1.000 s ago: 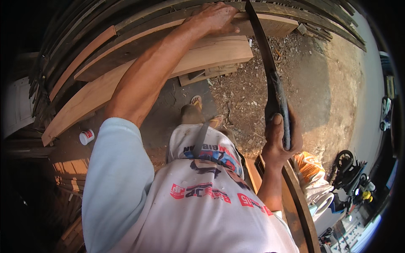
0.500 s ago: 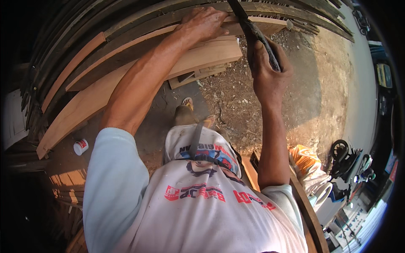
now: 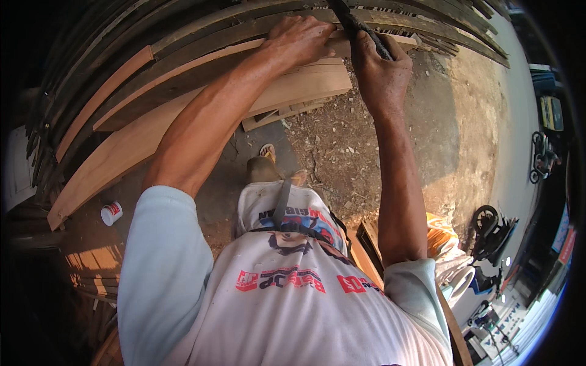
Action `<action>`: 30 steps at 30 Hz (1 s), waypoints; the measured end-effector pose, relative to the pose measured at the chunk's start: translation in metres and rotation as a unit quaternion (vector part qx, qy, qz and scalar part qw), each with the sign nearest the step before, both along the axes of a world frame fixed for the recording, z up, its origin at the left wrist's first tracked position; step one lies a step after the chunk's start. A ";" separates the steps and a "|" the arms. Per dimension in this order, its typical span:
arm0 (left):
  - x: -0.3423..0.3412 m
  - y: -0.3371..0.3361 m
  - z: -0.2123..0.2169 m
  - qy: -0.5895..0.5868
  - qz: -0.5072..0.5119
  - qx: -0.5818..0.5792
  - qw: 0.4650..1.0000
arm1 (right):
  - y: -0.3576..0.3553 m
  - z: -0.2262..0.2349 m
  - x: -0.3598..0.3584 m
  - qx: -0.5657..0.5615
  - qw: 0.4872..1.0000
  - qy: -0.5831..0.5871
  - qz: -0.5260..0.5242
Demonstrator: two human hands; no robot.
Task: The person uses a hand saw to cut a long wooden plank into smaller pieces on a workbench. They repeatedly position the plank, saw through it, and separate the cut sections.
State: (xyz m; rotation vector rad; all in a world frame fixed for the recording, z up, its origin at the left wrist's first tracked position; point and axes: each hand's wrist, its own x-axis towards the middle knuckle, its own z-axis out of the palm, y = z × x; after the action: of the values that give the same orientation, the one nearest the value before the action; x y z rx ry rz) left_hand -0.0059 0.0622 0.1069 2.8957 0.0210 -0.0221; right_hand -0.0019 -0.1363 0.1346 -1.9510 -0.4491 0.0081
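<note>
My left hand (image 3: 300,40) is closed over the upper edge of a long plank (image 3: 177,85) held on edge, its fingers curled near the right end. Just right of it, my right hand (image 3: 381,73) grips the dark handle of what looks like a handsaw (image 3: 345,17). The thumb lies along the handle. The narrow dark blade, seen almost edge-on, crosses the plank and runs out at the top of the view. Where the blade meets the wood is hard to make out. A wider pale plank (image 3: 122,152) lies on the near side, partly behind my left forearm.
Several weathered boards (image 3: 226,13) are stacked beyond the plank. A small white tub (image 3: 112,213) stands at the left. Wood chips litter the dirt ground (image 3: 342,131). To the right are an orange-and-white sack (image 3: 444,238), a parked motorbike (image 3: 490,235) and a road.
My right hand has pushed the handsaw forward, away from my body. My left hand stays on the plank. Another motorbike shows on the road at the right.
</note>
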 end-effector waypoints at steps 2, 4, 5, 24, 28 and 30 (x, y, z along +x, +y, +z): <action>-0.003 0.007 -0.001 0.016 0.006 0.009 1.000 | -0.012 0.002 -0.020 0.020 1.000 0.012 0.001; 0.003 0.020 -0.012 0.024 0.017 0.022 0.999 | -0.058 0.023 -0.079 -0.010 0.999 -0.003 -0.040; 0.001 0.017 -0.018 0.022 0.015 0.005 1.000 | -0.084 0.034 -0.106 -0.005 0.999 0.015 -0.049; -0.008 -0.004 -0.026 -0.037 -0.002 0.001 0.999 | -0.066 0.015 -0.086 -0.001 0.998 -0.046 -0.050; -0.001 0.003 -0.024 -0.022 -0.005 0.014 1.000 | -0.011 0.002 -0.025 0.019 1.000 -0.005 -0.008; -0.001 0.003 -0.010 0.024 -0.005 0.012 1.000 | -0.022 0.015 -0.046 0.010 0.999 0.031 -0.008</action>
State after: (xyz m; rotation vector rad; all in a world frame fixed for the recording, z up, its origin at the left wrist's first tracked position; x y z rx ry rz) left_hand -0.0071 0.0654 0.0967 2.9196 0.0157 -0.0931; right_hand -0.0479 -0.1584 0.1492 -1.9288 -0.3905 0.0529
